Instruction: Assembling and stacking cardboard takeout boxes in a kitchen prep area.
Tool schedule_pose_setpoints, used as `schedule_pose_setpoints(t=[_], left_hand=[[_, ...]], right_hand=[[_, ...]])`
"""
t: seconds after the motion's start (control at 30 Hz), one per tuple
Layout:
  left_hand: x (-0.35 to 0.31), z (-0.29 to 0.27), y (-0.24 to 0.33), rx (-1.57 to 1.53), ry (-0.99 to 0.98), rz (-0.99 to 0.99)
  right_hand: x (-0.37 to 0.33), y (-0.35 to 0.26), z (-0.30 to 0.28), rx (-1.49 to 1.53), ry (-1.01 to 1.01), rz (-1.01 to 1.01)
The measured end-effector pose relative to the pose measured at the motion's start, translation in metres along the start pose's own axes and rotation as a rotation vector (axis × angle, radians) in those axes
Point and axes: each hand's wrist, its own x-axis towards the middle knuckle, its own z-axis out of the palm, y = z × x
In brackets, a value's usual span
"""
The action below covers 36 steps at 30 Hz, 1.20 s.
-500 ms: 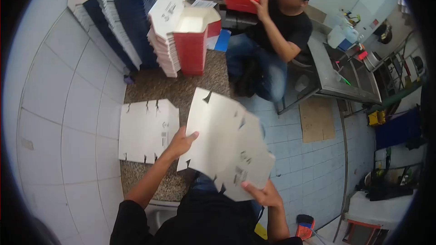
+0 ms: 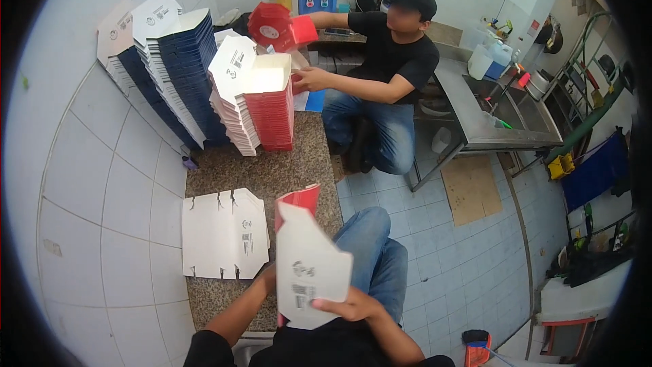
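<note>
A cardboard box blank (image 2: 309, 265), white on the inside with a red outer face showing at its top, is bent in front of me. My right hand (image 2: 350, 304) grips its lower right edge, thumb on the white face. At the opposite edge is my left hand (image 2: 270, 278), its fingers hidden behind the cardboard. Flat white box blanks (image 2: 221, 234) with slotted edges lie on the speckled stone counter (image 2: 272, 170), left of my hands.
Tall stacks of red boxes (image 2: 270, 115) and dark blue boxes (image 2: 190, 68) stand toward the counter's far end by the tiled wall. Across from me a seated person (image 2: 394, 61) handles a red box (image 2: 278, 27). A metal sink table (image 2: 489, 115) is at right.
The blank has turned more upright and bent, bringing red into sight. My left hand has slipped behind its edge. The other person has lowered the red box toward the stacks.
</note>
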Motion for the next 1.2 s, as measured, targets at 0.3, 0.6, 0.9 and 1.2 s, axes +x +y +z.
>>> schedule_pose_setpoints(t=[0.3, 0.6, 0.9, 1.2], left_hand=[[0.021, -0.059, 0.049, -0.725, -0.063, -0.183], [0.061, 0.001, -0.042, -0.447, 0.135, 0.021], [0.022, -0.035, 0.092, -0.542, -0.12, -0.009], [0.03, -0.024, 0.088, -0.768, -0.248, 0.087]], right_hand=[[-0.048, -0.017, -0.055, -0.034, 0.282, 0.178], [-0.011, 0.005, -0.009, -0.306, -0.065, 0.045], [-0.068, -0.018, -0.077, 0.033, 0.575, 0.118], [-0.068, -0.035, -0.066, -0.032, 0.601, 0.09]])
